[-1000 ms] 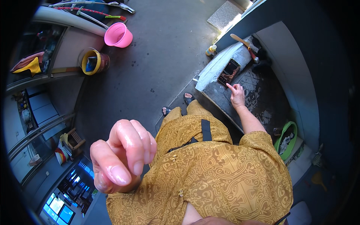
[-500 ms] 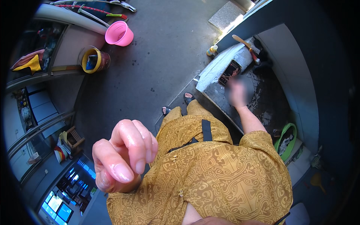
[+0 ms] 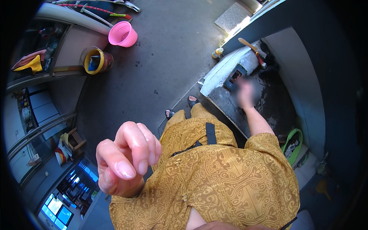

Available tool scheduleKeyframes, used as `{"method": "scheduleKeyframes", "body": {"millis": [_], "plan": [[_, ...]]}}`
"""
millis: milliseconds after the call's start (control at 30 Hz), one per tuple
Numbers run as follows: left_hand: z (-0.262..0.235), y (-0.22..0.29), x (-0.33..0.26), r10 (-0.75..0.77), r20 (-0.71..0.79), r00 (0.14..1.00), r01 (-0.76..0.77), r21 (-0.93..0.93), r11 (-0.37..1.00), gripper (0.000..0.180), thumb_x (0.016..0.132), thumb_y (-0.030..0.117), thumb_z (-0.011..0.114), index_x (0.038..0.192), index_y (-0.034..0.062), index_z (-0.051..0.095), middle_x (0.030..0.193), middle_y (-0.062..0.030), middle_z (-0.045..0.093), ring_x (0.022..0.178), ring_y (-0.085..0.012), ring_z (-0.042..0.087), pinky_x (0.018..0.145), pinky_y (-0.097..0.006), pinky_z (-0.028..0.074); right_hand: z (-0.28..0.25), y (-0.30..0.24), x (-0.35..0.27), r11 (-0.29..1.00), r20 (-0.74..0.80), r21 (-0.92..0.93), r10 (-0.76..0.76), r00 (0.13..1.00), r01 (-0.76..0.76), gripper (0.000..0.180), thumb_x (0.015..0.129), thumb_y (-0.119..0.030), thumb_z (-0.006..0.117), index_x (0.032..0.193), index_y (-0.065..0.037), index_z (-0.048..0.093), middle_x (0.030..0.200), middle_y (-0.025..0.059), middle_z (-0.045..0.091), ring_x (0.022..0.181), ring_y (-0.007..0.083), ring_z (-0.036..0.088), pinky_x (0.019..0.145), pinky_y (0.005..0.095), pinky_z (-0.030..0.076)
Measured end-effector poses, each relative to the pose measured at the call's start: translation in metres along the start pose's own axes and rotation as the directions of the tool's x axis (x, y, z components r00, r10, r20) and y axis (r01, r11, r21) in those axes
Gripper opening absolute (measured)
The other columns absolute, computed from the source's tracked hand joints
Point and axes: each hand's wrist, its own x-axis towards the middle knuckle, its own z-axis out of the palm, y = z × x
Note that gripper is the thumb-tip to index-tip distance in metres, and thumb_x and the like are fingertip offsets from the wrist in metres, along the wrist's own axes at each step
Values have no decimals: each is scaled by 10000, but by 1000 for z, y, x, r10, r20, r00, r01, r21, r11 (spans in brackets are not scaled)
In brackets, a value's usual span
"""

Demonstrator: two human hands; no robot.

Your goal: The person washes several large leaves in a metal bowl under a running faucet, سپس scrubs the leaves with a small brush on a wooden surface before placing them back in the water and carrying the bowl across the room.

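My left hand (image 3: 128,159) is raised in front of my body, its wet-looking fingers loosely curled inward. Nothing shows between the fingers; the palm is hidden. My right arm reaches to the dark wet slab (image 3: 224,103) on the right. Over the slab my right hand (image 3: 246,94) is smeared by blur, so its fingers cannot be made out. It is at the lower end of a phone (image 3: 234,78) with a lit screen. The phone rests on the whitish covering (image 3: 218,76) along the slab's far side.
A wooden-handled brush (image 3: 249,45) and a small bottle (image 3: 217,53) are beyond the phone. A green basin (image 3: 293,143) stands right of my arm. Across the grey floor (image 3: 168,50) are a pink bucket (image 3: 131,38) and a yellow-rimmed bucket (image 3: 101,63).
The picture on the phone screen has become smaller, with dark borders around it. My right hand has shifted slightly to the right. My left hand has barely moved.
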Motion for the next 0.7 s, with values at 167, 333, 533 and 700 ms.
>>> {"method": "scheduleKeyframes", "body": {"millis": [167,333,533,700], "plan": [[-4,-7,5,-11,-24,1000,11,5,1000,245,972,368,559,973,141,653,861,-66,528,757,-171,478,650,-288,407,5,19,17,997,174,-30,-63,983,69,669,800,54,537,1349,-327,561,1112,98,502,1059,310,508,957,405,451],[-5,-7,7,-26,20,999,26,-32,999,180,894,180,590,993,57,676,866,-100,550,758,-183,485,650,-296,391,6,38,45,969,-129,-28,240,962,-245,682,826,-23,529,1457,-242,391,1190,145,464,1147,364,458,1005,465,401],[-25,4,5,-155,509,847,264,-149,953,376,843,30,507,1162,93,697,1042,-143,508,916,-223,454,814,-330,377,6,-19,53,999,-212,-46,-23,977,14,539,771,11,538,1293,-125,546,1086,138,540,1063,347,511,968,454,399],[-52,-8,0,232,644,729,1,-340,940,379,876,333,537,1106,78,696,1109,-98,433,940,-202,429,883,-391,362,30,-111,55,995,-136,-48,-92,986,86,529,775,23,531,1290,-95,542,998,115,526,993,299,517,928,433,412]]}}
